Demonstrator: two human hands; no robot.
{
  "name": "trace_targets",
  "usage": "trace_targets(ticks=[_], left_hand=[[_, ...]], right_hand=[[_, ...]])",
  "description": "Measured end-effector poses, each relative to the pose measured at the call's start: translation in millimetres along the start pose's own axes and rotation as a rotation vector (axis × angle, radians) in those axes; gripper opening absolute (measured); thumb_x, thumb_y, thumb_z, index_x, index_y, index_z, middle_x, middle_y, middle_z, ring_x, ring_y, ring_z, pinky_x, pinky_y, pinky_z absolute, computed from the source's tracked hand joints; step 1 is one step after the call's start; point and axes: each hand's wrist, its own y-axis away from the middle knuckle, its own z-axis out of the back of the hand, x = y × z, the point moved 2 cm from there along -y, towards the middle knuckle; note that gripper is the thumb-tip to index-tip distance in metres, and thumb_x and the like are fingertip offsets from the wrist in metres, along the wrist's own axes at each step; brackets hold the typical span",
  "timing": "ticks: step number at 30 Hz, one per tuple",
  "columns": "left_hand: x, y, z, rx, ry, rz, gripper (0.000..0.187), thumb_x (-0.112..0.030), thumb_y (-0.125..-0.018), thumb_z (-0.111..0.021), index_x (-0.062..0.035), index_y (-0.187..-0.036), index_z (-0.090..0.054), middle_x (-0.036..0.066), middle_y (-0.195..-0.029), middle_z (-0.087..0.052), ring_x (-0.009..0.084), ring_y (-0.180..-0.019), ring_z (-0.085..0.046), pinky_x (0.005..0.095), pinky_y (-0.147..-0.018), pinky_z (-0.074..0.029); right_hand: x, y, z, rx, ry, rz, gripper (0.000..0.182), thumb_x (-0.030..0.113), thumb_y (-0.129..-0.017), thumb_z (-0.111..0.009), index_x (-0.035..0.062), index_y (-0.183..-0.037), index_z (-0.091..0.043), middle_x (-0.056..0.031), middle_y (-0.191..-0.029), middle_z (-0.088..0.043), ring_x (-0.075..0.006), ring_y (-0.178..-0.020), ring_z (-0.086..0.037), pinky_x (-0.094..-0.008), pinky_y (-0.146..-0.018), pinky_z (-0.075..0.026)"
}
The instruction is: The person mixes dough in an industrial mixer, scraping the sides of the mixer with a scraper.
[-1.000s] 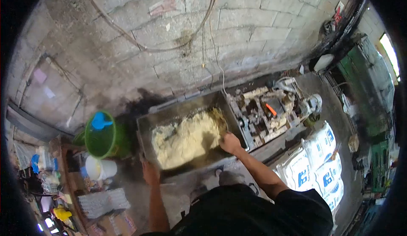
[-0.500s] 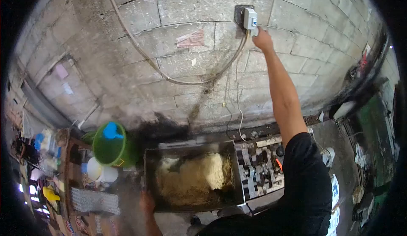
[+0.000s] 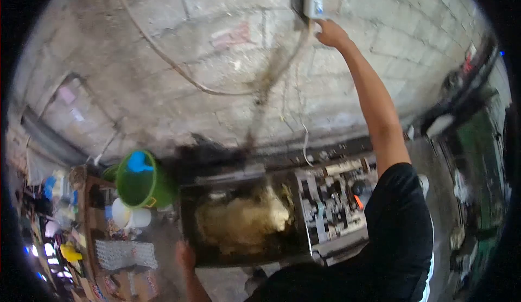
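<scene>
High on the block wall, my right hand (image 3: pixel 331 34) is raised with its fingers bent at the lower edge of a small white switch box (image 3: pixel 313 3). A hose or cable (image 3: pixel 179 70) hangs in a curve from this box. My left hand (image 3: pixel 185 256) is low at the left side of a dark metal tub (image 3: pixel 188 215); blur hides its fingers and whether they grip the rim. Inside the tub lies a pale yellowish-brown mass (image 3: pixel 239 220), and its surface is blurred.
Left of the tub stand a green bucket (image 3: pixel 154 185) with a blue dipper (image 3: pixel 139 162) and white containers (image 3: pixel 139 219). Egg trays (image 3: pixel 126 255) lie below them. Metal machinery (image 3: pixel 334 204) adjoins the tub's right side. A thin white cord (image 3: pixel 306 144) hangs at the wall's base.
The view has shifted and blurred. My right hand has moved slightly left relative to the switch box and sits just beneath it. My left hand remains beside the tub.
</scene>
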Motion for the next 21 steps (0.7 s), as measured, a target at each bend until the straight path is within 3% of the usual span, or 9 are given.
trace_targets(ticks=[1,2,4,5,8,12,14,17,21], left_hand=[[-7.0,-5.5,10.9,0.089,0.015,0.004,0.027,-0.021,-0.096,-0.048,0.0035,-0.103,-0.057,0.024,-0.1,-0.059,0.0407,-0.093,-0.057,0.0456,-0.077,-0.047],[-8.9,-3.8,14.4,0.18,0.028,0.01,0.027,-0.021,-0.097,-0.047,0.0036,-0.105,-0.057,0.024,-0.102,-0.059,0.0403,-0.096,-0.057,0.0449,-0.079,-0.047],[8.8,-0.3,-6.9,0.104,0.03,0.015,0.028,-0.021,-0.098,-0.046,0.0033,-0.107,-0.057,0.023,-0.103,-0.059,0.0391,-0.096,-0.058,0.0438,-0.08,-0.048],[16.1,-0.6,-16.0,0.055,0.036,0.022,0.029,-0.022,-0.099,-0.045,0.0031,-0.108,-0.057,0.023,-0.103,-0.059,0.0385,-0.096,-0.058,0.0432,-0.081,-0.048],[26.1,-1.0,-21.3,0.091,0.069,-0.032,0.032,-0.025,-0.099,-0.044,0.0027,-0.108,-0.057,0.024,-0.103,-0.06,0.0389,-0.095,-0.058,0.0433,-0.081,-0.048],[8.2,-3.6,-12.0,0.098,-0.105,-0.043,0.032,-0.025,-0.099,-0.044,0.0,-0.116,-0.056,0.022,-0.102,-0.061,0.0347,-0.093,-0.06,0.0408,-0.079,-0.049],[3.8,-0.2,-7.0,0.092,-0.196,-0.039,0.033,-0.025,-0.099,-0.044,-0.0014,-0.12,-0.055,0.021,-0.102,-0.062,0.0326,-0.092,-0.061,0.0395,-0.078,-0.049],[34.3,-4.2,-33.1,0.2,-0.016,0.123,0.034,-0.024,-0.098,-0.044,-0.0032,-0.123,-0.055,0.02,-0.101,-0.064,0.0304,-0.089,-0.062,0.0383,-0.075,-0.05],[38.5,-1.6,-30.4,0.114,-0.068,-0.015,0.037,-0.024,-0.097,-0.044,-0.0013,-0.124,-0.054,0.024,-0.102,-0.064,0.0352,-0.091,-0.062,0.0427,-0.075,-0.049]], right_hand=[[1.2,18.4,-3.2,-0.057,-0.127,0.229,0.051,0.019,-0.08,-0.06,0.0093,-0.13,-0.053,-0.0193,-0.115,-0.062,-0.036,-0.107,-0.059,-0.0455,-0.094,-0.046],[17.1,50.1,6.9,0.146,-0.283,0.201,0.05,0.02,-0.082,-0.06,0.0085,-0.13,-0.052,-0.0172,-0.114,-0.063,-0.0315,-0.105,-0.06,-0.0427,-0.093,-0.047],[42.9,122.4,20.7,0.578,-0.586,0.176,0.046,0.023,-0.085,-0.059,0.0064,-0.128,-0.053,-0.0117,-0.11,-0.064,-0.0209,-0.099,-0.061,-0.0348,-0.088,-0.049],[54.3,160.7,30.6,0.741,-0.649,0.306,0.041,0.022,-0.086,-0.057,0.0064,-0.124,-0.057,-0.01,-0.11,-0.064,-0.0199,-0.099,-0.06,-0.0334,-0.088,-0.048],[62.6,268.3,39.2,1.276,-0.698,0.209,0.046,0.043,-0.089,-0.062,0.0083,-0.119,-0.061,-0.0064,-0.106,-0.066,-0.0179,-0.097,-0.06,-0.0351,-0.089,-0.047],[52.4,373.6,37.7,1.522,-0.674,0.158,0.03,0.031,-0.085,-0.068,0.0049,-0.1,-0.07,-0.0066,-0.089,-0.069,-0.0142,-0.084,-0.061,-0.0319,-0.077,-0.048],[55.9,401.3,48.3,1.309,-0.736,-0.179,0.026,0.028,-0.083,-0.068,0.0028,-0.09,-0.071,-0.0081,-0.08,-0.069,-0.0153,-0.078,-0.061,-0.033,-0.073,-0.048],[52.0,418.8,57.4,0.835,-0.607,-0.054,0.022,0.025,-0.082,-0.067,0.0028,-0.082,-0.07,-0.0069,-0.072,-0.067,-0.0145,-0.069,-0.06,-0.032,-0.066,-0.048],[33.5,426.1,80.6,0.594,-0.542,-0.195,0.022,0.023,-0.082,-0.068,0.0019,-0.075,-0.068,-0.0039,-0.062,-0.062,-0.0115,-0.056,-0.055,-0.0301,-0.053,-0.044]])
